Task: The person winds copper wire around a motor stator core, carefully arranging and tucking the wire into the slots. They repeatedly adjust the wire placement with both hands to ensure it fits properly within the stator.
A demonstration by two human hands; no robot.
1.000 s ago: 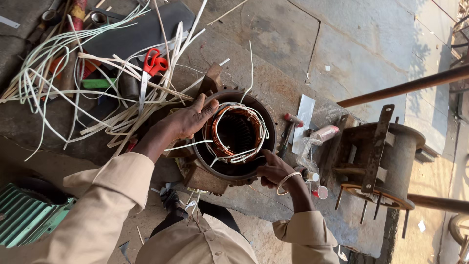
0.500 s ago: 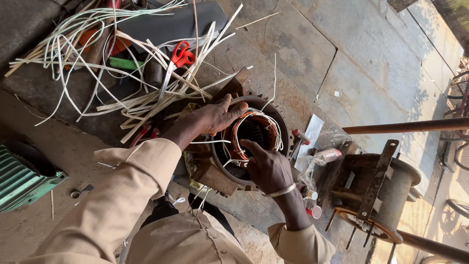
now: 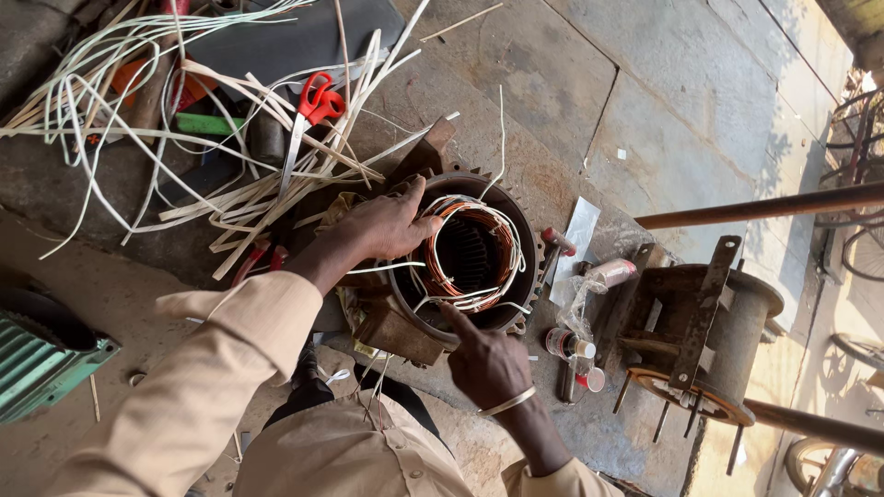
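The round metal motor shell (image 3: 465, 262) sits on the stone floor (image 3: 663, 101) and looks heavy and hard, best held by its rim, where the left hand (image 3: 387, 225) rests with fingers spread while the right hand (image 3: 488, 364) points one finger at the thin, bendy copper wire (image 3: 442, 276) inside.

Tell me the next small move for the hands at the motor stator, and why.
Probably press the right hand's forefinger down on the copper winding at the near rim of the motor stator. The left hand already rests on the far rim, bracing it, and white insulation strips stick out loose from the coil there.
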